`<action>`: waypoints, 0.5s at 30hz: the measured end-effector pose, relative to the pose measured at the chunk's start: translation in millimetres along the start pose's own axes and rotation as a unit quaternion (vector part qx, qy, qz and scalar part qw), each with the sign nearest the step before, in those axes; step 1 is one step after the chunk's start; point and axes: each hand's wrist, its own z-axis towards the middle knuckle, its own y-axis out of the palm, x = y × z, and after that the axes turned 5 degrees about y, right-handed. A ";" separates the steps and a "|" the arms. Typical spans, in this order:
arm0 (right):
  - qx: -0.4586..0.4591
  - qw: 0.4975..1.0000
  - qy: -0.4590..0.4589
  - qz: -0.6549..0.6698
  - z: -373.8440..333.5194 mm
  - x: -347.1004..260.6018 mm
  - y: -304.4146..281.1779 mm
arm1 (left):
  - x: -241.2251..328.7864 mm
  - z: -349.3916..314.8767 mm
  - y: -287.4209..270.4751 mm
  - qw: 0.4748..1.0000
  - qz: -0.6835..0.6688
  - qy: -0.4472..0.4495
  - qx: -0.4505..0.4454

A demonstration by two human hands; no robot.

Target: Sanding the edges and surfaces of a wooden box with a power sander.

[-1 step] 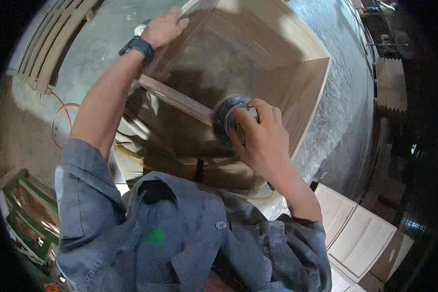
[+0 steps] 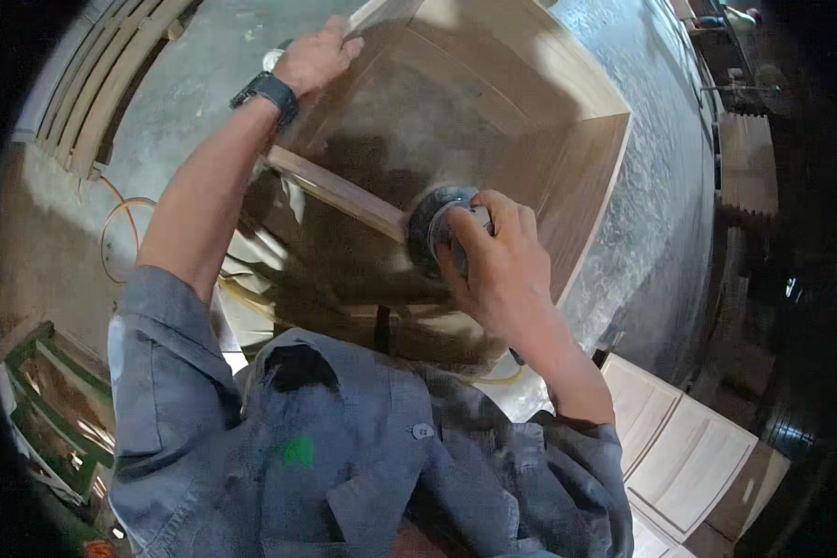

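A wooden cabinet carcass [image 2: 572, 177], open in the middle, stands in front of me. My left hand [image 2: 318, 60] is closed over the top edge of its far left side. My right hand [image 2: 504, 256] wraps round a round, dark power sander [image 2: 428, 223]. The sander's disc rests against the right part of a wooden rail [image 2: 339, 191] that crosses the carcass. My fingers cover much of the tool's body, and its underside is hidden.
Light wooden panels [image 2: 688, 446] lie at the lower right. Curved wooden pieces [image 2: 93, 93] are stacked at the upper left, with an orange hose [image 2: 112, 214] below them. A green frame [image 2: 56, 400] stands at the lower left. Yellow hose [image 2: 242, 293] runs near my body.
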 end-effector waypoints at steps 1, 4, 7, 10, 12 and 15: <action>-0.004 1.000 0.005 -0.002 1.8 -0.8 1.4 | 3.6 -2.2 -2.8 1.000 -0.012 -0.011 -0.013; -0.007 1.000 -0.004 0.003 9.9 -5.1 4.0 | 2.9 -6.9 -6.5 0.999 -0.034 -0.035 -0.022; -0.005 1.000 -0.016 0.003 16.5 -11.0 5.5 | 2.0 -3.8 -8.2 0.998 -0.055 -0.032 -0.029; 0.001 1.000 -0.027 -0.001 20.2 -18.6 8.7 | 0.1 -7.2 -3.3 0.997 -0.073 -0.022 -0.021; 0.005 0.999 -0.037 0.001 21.8 -24.5 9.9 | -5.6 -11.9 -9.7 0.990 -0.118 -0.031 -0.068; -0.007 0.999 -0.037 -0.003 25.1 -29.6 9.5 | -2.0 -46.7 -23.4 0.971 -0.240 -0.008 -0.014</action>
